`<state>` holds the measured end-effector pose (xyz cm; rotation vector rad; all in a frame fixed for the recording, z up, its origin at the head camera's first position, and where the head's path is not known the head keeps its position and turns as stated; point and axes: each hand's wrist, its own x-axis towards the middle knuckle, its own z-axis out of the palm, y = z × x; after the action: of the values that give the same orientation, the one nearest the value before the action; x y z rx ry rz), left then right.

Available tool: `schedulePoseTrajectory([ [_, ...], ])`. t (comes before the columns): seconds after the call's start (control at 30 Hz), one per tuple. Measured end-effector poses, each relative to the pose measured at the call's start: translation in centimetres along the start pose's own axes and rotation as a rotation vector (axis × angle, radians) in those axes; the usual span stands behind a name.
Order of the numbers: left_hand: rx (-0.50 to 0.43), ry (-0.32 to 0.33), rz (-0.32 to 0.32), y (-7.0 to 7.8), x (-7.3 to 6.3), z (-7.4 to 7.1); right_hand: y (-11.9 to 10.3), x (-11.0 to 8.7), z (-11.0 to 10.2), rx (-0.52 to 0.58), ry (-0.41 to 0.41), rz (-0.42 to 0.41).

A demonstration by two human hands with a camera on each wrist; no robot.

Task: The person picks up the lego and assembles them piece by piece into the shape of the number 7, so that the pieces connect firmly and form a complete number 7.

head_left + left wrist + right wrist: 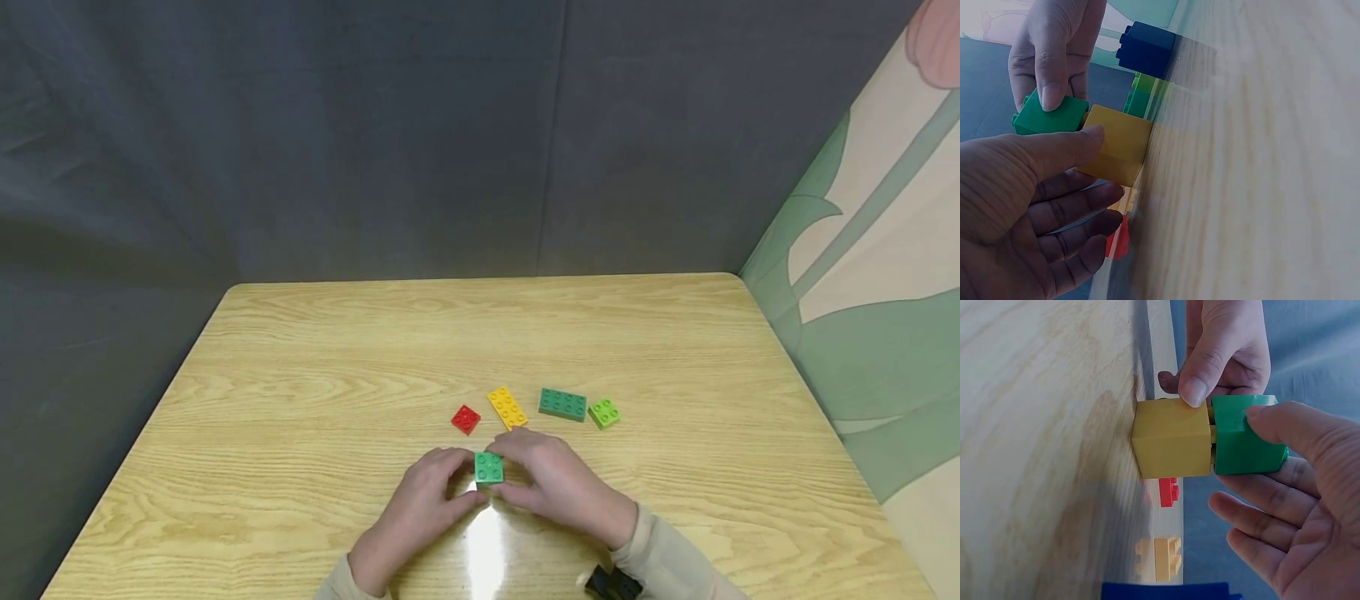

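A green two-by-two building block (489, 468) sits over a yellow block (1171, 439), near the table's front. Between them, the right wrist view shows a narrow gap with the yellow studs visible. My left hand (427, 498) holds the yellow block low, thumb on its near side. With thumb and fingers my right hand (558, 483) pinches the green block from the right. From above, the green block hides the yellow one. The yellow block's base meets the wooden tabletop in both wrist views.
Beyond the hands lie a red block (466, 419), a yellow two-by-four block (507, 407), a dark green two-by-four block (562, 404) and a lime block (604, 413). A dark block (613, 583) stands by the right forearm. Dark cloth (397, 142) hangs behind the table (300, 375).
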<state>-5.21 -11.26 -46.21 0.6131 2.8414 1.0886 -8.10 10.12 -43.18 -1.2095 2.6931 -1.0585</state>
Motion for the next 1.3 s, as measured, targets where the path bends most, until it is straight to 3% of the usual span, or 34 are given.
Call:
schedulePoseTrajectory([
  [0.43, 0.013, 0.013, 0.009, 0.08, 0.02, 0.03, -0.05, -0.06, 0.07, -0.047, -0.008, 0.008],
  [1.3, 0.016, 0.018, 0.018, 0.06, 0.03, 0.02, 0.01, -0.16, -0.04, -0.022, -0.052, 0.035],
])
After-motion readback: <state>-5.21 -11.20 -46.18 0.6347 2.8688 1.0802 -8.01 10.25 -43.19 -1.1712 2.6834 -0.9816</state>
